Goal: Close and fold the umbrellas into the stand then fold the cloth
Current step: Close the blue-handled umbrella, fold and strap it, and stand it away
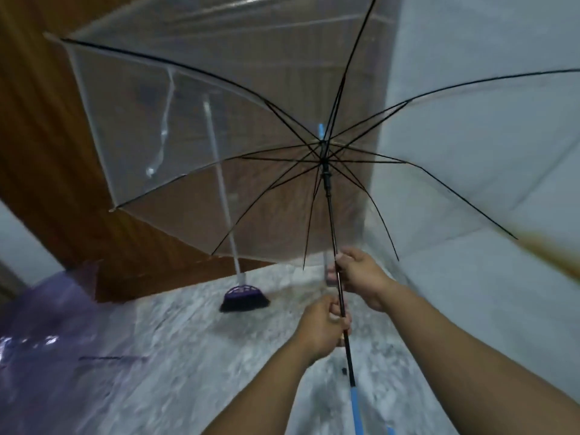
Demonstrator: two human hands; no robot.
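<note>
An open clear umbrella [251,127] fills the upper part of the view, its canopy spread wide and tilted away from the camera, with the black ribs [194,70] fanning out from a hub at about 12 o'clock from the hands. The thin black shaft [332,227] runs down from the hub toward 6 o'clock and ends in a blue handle [356,409] at the bottom edge.

Both hands are clamped on the shaft. The right hand [361,277] grips it higher up, fingers curled round the rod just below the canopy's rim. The left hand [323,328] grips it just below, at roughly 7 o'clock from the right hand, thumb and fingers wrapped round the rod. The two hands sit near each other but do not touch. The runner [326,180] sits high on the shaft, close under the hub, well apart from both hands.

Seen through the canopy, a broom [244,298] with a pale pole and a purple head stands on the marbled floor [188,356], at about 10 o'clock from the left hand, leaning against a brown wooden door [47,136]. A purple sheet [47,324] lies on the floor at 9 o'clock, at the left edge; it is blurred and I cannot tell what it is. A pale wall [470,42] lies at 2 o'clock behind the canopy.
</note>
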